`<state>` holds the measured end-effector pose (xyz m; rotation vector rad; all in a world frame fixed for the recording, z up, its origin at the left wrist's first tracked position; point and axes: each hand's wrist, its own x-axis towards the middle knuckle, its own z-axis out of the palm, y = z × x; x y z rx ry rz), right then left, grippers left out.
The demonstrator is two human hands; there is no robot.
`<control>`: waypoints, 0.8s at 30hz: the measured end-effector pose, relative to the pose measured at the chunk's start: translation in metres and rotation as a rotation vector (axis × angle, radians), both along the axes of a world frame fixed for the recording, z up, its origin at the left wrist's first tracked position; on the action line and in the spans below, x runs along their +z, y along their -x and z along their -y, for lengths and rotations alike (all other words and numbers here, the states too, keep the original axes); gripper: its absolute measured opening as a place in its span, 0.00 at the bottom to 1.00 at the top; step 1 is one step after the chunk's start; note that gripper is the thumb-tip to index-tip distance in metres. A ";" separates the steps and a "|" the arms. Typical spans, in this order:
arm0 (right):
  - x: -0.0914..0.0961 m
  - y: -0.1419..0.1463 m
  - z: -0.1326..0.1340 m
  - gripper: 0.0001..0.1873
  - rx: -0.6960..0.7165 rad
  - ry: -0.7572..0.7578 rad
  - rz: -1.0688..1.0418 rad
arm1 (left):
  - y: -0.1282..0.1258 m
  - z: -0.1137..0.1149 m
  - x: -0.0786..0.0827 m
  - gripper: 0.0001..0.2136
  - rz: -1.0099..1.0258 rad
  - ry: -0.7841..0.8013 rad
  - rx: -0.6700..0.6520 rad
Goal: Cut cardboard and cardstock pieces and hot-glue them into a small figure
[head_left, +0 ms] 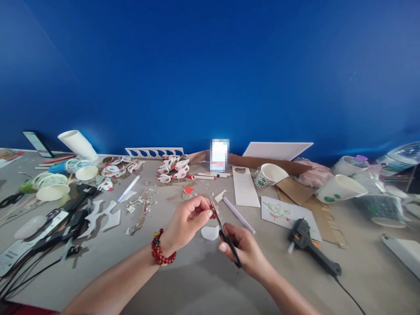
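Black-handled scissors (229, 245) are in my right hand (244, 249), with the fingers wrapped round the handles and the blades pointing up and away. My left hand (193, 218) is pinched closed beside the blade tips. What it holds is too small and hidden to name; a bit of red shows by the fingertips. A bracelet of red beads (161, 249) circles my left wrist. Just below the blades, a rounded white cut-out (210, 232) lies on the grey table (183, 284). A pale lilac stick (239, 214) rests beyond my right hand.
A black glue gun (305, 245) lies at right, partly on a sheet with a green drawing (277, 211). Several white bird shapes (175, 168) cluster at the back. Paper cups (271, 175) stand along the right; scraps (142, 210), cords and tools (70, 214) cover the left.
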<state>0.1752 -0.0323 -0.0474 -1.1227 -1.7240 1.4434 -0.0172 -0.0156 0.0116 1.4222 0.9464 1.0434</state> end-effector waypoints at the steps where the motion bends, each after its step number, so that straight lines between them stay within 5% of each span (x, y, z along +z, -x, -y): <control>1: -0.001 0.000 0.000 0.34 0.004 0.010 -0.009 | 0.000 0.000 0.000 0.07 -0.002 -0.007 -0.002; 24: -0.003 0.002 0.004 0.34 0.002 0.000 -0.035 | -0.002 0.003 0.005 0.06 -0.004 -0.008 -0.020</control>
